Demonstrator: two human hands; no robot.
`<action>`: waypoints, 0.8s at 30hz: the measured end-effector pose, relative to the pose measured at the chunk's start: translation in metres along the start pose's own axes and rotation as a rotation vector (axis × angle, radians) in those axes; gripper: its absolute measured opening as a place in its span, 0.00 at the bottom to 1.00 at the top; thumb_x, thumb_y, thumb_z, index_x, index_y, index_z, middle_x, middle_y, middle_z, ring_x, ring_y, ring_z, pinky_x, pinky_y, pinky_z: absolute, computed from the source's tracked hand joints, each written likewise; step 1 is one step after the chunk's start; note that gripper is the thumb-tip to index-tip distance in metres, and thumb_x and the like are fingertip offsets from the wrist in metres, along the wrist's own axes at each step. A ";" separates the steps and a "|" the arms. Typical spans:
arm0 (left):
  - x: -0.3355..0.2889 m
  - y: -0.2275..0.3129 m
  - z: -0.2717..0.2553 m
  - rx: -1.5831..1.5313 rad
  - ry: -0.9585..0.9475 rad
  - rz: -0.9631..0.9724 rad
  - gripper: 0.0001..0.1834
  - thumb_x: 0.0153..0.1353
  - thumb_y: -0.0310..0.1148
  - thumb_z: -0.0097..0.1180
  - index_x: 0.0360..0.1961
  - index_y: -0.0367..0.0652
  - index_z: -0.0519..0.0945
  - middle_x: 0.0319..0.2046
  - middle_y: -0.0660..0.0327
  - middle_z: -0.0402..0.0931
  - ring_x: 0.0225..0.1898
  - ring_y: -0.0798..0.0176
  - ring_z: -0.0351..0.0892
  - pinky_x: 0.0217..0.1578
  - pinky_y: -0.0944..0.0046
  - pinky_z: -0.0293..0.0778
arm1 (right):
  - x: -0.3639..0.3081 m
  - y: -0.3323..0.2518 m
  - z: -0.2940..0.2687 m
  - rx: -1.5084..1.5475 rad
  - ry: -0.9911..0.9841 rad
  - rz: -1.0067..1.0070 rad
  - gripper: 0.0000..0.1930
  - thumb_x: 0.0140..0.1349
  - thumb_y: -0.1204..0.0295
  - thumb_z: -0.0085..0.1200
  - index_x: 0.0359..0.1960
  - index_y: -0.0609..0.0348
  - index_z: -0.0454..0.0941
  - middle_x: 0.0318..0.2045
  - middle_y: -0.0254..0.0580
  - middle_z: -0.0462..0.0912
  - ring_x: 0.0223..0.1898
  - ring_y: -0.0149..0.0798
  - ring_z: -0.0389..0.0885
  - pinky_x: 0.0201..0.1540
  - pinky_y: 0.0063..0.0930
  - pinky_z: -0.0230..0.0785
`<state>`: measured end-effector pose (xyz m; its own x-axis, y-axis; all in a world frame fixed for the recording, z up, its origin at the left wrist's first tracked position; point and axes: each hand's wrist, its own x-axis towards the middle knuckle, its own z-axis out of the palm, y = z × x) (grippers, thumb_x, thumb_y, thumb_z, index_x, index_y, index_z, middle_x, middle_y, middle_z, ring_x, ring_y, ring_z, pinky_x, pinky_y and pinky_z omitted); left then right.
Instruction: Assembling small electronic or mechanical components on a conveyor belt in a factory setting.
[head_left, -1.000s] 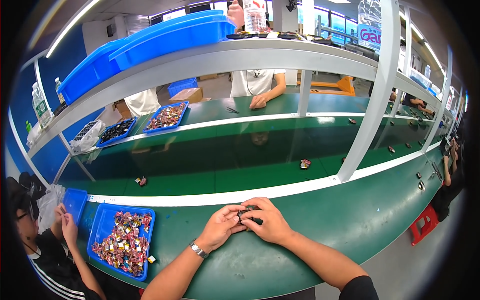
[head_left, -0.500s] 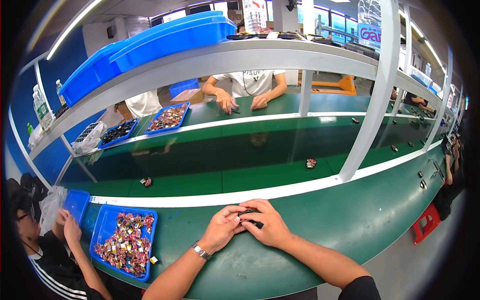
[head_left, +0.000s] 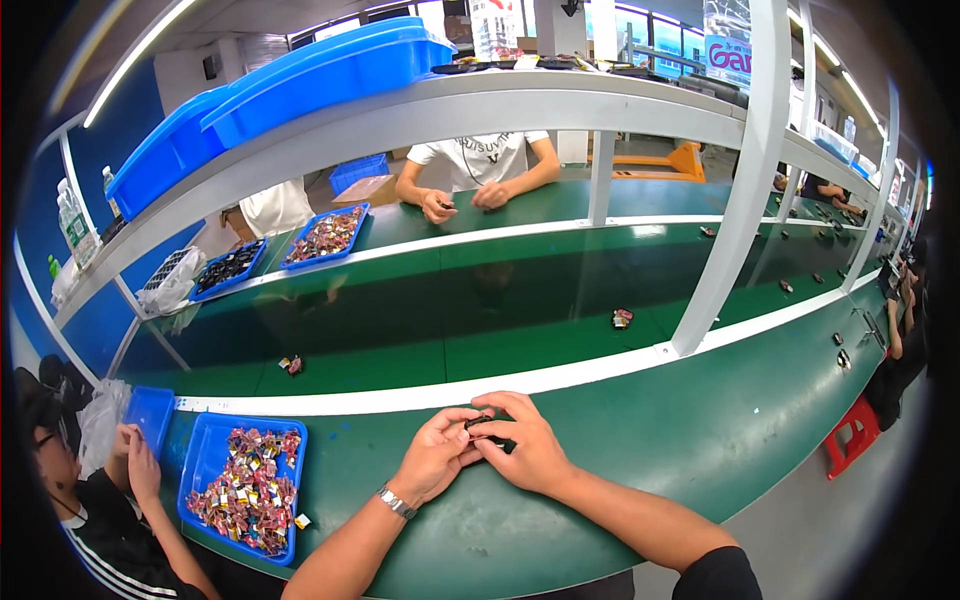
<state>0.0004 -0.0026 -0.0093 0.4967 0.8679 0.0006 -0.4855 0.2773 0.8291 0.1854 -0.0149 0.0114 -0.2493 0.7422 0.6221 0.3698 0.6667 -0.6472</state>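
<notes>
Both my hands are together above the green bench, closed around one small black plastic part (head_left: 482, 424). My left hand (head_left: 436, 450), with a metal watch on its wrist, grips the part from the left with thumb and fingertips. From the other side, my right hand (head_left: 522, 447) presses it with its thumb while the index finger curls over the far edge. Fingers cover much of the part, so its exact kind is hidden. Left of my hands, a blue tray (head_left: 300, 440) holds a heap of small red, white and yellow wired components (head_left: 248, 490).
A white rail (head_left: 380, 402) divides my bench (head_left: 620, 470) from the conveyor belt (head_left: 500, 340), where small component bundles (head_left: 622, 318) lie. A grey post (head_left: 735, 190) rises at right. Co-workers sit at left and across. A red stool (head_left: 853, 437) stands at right.
My hands keep hold of the black part, with the right fingers shifted slightly and more of the part showing. Across the belt, a co-worker's hands have lifted and moved. The view has shifted a little.
</notes>
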 end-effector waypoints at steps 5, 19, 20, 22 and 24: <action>-0.001 0.002 0.004 0.021 0.056 0.030 0.15 0.71 0.26 0.48 0.56 0.37 0.69 0.58 0.53 0.71 0.56 0.59 0.76 0.59 0.54 0.74 | 0.001 0.000 -0.003 0.034 -0.060 0.029 0.10 0.57 0.76 0.58 0.41 0.58 0.83 0.53 0.42 0.77 0.58 0.48 0.71 0.58 0.40 0.69; -0.001 0.003 0.006 0.026 0.113 -0.035 0.16 0.71 0.24 0.44 0.59 0.38 0.67 0.52 0.56 0.75 0.55 0.62 0.77 0.58 0.55 0.75 | 0.009 -0.005 -0.002 -0.297 0.043 -0.210 0.11 0.46 0.81 0.64 0.34 0.58 0.82 0.37 0.37 0.79 0.39 0.41 0.78 0.36 0.30 0.75; -0.001 0.004 0.006 0.023 0.118 -0.032 0.16 0.71 0.24 0.44 0.59 0.38 0.67 0.52 0.56 0.75 0.55 0.62 0.77 0.58 0.55 0.75 | 0.009 -0.006 -0.001 -0.294 0.038 -0.211 0.11 0.46 0.81 0.64 0.34 0.58 0.82 0.37 0.37 0.79 0.39 0.41 0.78 0.36 0.30 0.75; -0.001 0.005 0.008 0.024 0.117 -0.036 0.16 0.71 0.23 0.44 0.59 0.38 0.68 0.52 0.57 0.76 0.54 0.62 0.77 0.58 0.55 0.75 | 0.009 -0.006 -0.001 -0.317 0.034 -0.212 0.11 0.47 0.80 0.64 0.35 0.58 0.82 0.37 0.37 0.78 0.39 0.42 0.78 0.37 0.31 0.75; 0.000 0.003 0.007 0.020 0.119 -0.036 0.16 0.71 0.23 0.44 0.59 0.38 0.68 0.52 0.57 0.76 0.54 0.62 0.77 0.58 0.55 0.75 | 0.008 -0.004 0.001 -0.348 0.029 -0.221 0.12 0.47 0.80 0.64 0.35 0.58 0.82 0.37 0.37 0.78 0.39 0.42 0.78 0.38 0.32 0.75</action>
<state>0.0035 -0.0048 -0.0028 0.4244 0.9005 -0.0947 -0.4538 0.3021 0.8383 0.1812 -0.0118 0.0184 -0.3329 0.5784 0.7447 0.5923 0.7428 -0.3122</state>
